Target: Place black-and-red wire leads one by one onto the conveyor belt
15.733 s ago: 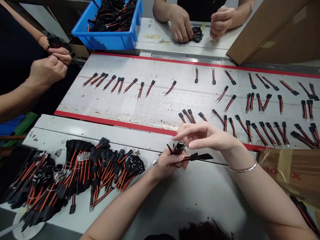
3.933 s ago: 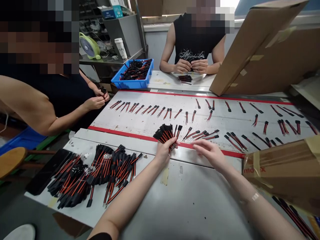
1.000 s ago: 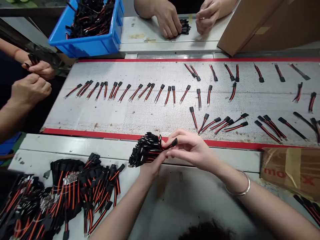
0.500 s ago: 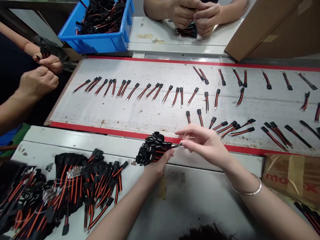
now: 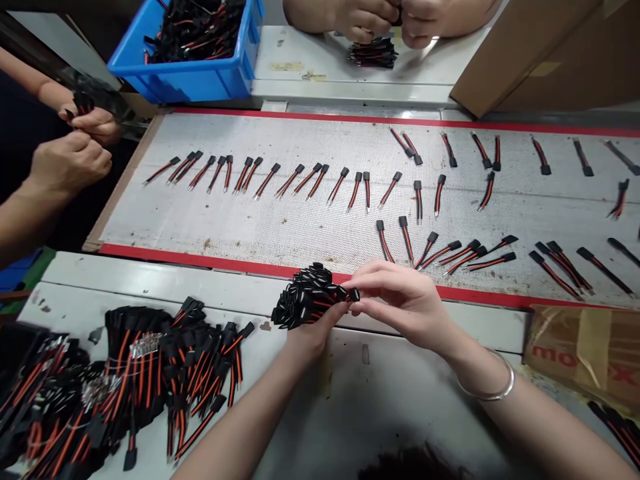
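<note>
My left hand (image 5: 313, 337) is closed around a thick bundle of short black-and-red wire leads (image 5: 305, 300), their black sleeved ends massed at the top and left. Beside it, the fingers of my right hand (image 5: 403, 303) pinch around one wire lead (image 5: 355, 294) at the bundle's right side, its black end showing by the fingertips. Both hands are above the near ledge, at the red edge of a mesh conveyor belt (image 5: 240, 230). Part of the pinched lead is hidden by my fingers.
Single leads lie in rows along the belt. Left of me are piled and tied leads (image 5: 135, 360). A blue bin (image 5: 195, 80) of leads stands across the belt. Cardboard boxes (image 5: 580, 347) are at the right. Co-workers' hands (image 5: 75, 157) are at upper left and top.
My right hand has moved slightly left and its fingers have closed in on the lead at the bundle. The leads on the belt lie a little farther right. The far co-worker's hands have lifted slightly.
</note>
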Demonstrator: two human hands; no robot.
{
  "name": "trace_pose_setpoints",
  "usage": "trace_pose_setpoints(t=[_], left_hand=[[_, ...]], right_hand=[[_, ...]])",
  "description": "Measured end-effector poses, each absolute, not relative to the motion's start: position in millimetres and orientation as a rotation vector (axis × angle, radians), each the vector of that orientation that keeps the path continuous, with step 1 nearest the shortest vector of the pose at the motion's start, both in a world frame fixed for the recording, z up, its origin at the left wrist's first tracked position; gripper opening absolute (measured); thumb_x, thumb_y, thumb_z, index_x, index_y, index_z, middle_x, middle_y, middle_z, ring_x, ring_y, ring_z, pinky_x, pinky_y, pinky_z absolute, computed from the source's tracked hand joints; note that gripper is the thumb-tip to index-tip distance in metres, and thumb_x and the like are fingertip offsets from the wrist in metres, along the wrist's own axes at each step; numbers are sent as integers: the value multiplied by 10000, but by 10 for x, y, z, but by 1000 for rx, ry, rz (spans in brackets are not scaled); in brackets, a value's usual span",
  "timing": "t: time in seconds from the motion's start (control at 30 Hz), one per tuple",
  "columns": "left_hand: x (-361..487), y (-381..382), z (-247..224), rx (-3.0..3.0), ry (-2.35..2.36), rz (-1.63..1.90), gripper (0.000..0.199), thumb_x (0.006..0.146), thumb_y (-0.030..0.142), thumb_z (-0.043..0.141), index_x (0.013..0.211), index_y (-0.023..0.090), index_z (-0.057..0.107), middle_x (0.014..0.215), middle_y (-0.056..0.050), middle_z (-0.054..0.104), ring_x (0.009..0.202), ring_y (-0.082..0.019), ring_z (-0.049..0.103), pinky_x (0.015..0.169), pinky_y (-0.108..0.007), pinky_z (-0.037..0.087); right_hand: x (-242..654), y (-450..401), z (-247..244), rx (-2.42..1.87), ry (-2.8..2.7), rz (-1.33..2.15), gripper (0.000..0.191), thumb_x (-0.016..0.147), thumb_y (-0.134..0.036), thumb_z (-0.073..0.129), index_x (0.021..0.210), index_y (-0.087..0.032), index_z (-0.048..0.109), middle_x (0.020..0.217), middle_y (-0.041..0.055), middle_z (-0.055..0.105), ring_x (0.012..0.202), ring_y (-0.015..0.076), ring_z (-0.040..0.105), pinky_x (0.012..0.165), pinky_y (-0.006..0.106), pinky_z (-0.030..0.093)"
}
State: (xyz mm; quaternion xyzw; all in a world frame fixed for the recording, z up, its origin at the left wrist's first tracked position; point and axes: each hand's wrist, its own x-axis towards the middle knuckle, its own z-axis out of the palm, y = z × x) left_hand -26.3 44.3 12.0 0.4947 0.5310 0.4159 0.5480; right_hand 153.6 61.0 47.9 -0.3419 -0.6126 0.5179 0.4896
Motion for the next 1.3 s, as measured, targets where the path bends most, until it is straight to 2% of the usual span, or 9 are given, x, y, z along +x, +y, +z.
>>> trace_pose_setpoints(t=[0.13,0.23,0.37,0.43,0.5,0.63,0.83,1.0,1.3], left_hand=[[-250,441,130,1108,1238,1012,232,764,411,802,652,229,711,706,-25,736,738,-241,708,787,-387,589],[-233,438,130,1077,1209,1003,203,768,418,792,732,223,745,789,-49,759,801,-254,714,814,-393,577],[-201,436,104,932,1142,1021,208,802,411,748,783,207,717,777,-44,729,724,-210,679,767,-362,557],[-190,435,85,834,1106,1061,200,801,397,747,803,206,690,723,-22,696,681,-189,657,760,-353,548],[-190,430,68,818,1095,1082,188,814,378,741,788,207,668,685,-8,670,674,-184,653,785,-354,542],[-214,417,50,933,1096,1076,181,855,369,720,795,204,675,713,-17,674,721,-192,666,830,-358,536],[-204,456,72,797,1082,1104,202,798,375,774,802,198,675,734,-11,682,714,-180,679,757,-315,547],[-164,505,121,596,986,1162,322,660,356,859,829,198,635,740,10,641,691,-162,634,697,-300,538],[-190,497,120,504,833,1108,334,668,320,874,867,201,633,742,27,604,688,-131,605,674,-258,523]], right_hand=[[1526,611,461,-862,-1529,1271,206,887,-177,747,1082,-233,783,961,63,711,703,117,649,613,262,585],[1519,624,445,-914,-1543,1312,62,882,-229,755,936,-201,765,938,63,711,723,127,646,642,275,571],[1606,727,365,-1132,-1237,1336,186,940,-358,674,857,-197,630,789,21,699,557,102,587,528,256,488],[1696,818,284,-1357,-1187,1216,242,943,-403,650,834,-192,606,662,-12,637,461,83,485,470,248,410],[1786,901,201,-1567,-1327,998,222,902,-378,686,817,-174,661,624,-15,585,485,96,466,516,272,412],[1856,933,171,-1646,-1506,629,126,861,-265,694,920,-175,760,823,37,611,586,114,506,645,327,469],[1686,734,365,-1049,-1508,1503,261,834,-308,791,1074,-206,778,927,52,650,687,114,576,636,280,524],[1515,637,379,-886,-1479,1490,214,865,-222,772,1079,-218,774,945,52,662,717,112,620,659,265,554],[1492,626,402,-895,-1499,1450,149,885,-238,760,1032,-215,766,930,45,646,682,104,608,639,261,548]])
